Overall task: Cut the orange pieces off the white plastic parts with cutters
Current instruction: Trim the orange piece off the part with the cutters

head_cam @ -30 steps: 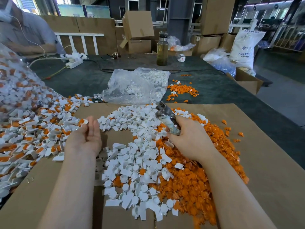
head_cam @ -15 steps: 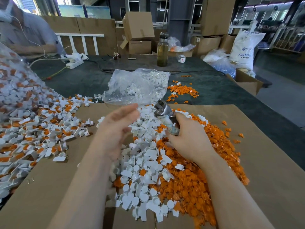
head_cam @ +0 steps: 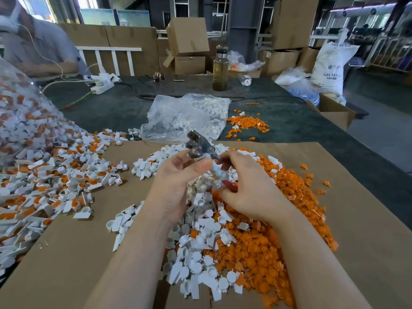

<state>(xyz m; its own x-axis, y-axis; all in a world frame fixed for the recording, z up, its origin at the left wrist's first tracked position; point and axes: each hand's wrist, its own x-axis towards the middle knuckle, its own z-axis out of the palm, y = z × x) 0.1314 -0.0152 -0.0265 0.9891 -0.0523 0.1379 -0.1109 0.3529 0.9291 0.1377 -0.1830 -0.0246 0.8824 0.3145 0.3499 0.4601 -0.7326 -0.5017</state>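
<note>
We are gripping the cutters (head_cam: 198, 146) in our right hand (head_cam: 249, 192), head raised, so our left hand (head_cam: 178, 184) can feed it. Left fingers are curling there; what they are pinching, we cannot tell

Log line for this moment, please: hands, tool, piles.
right hand: grips cutters | left hand: raised at cutter head, its hold unclear | white parts centre | orange pieces right | uncut pile left

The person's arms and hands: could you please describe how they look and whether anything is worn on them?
Both forearms are bare as far as the frame's bottom edge, with no sleeves in view. The left hand and right hand wear no gloves, and no rings, watch or wristbands are visible. The fingernails that show look short and unpainted.
</note>
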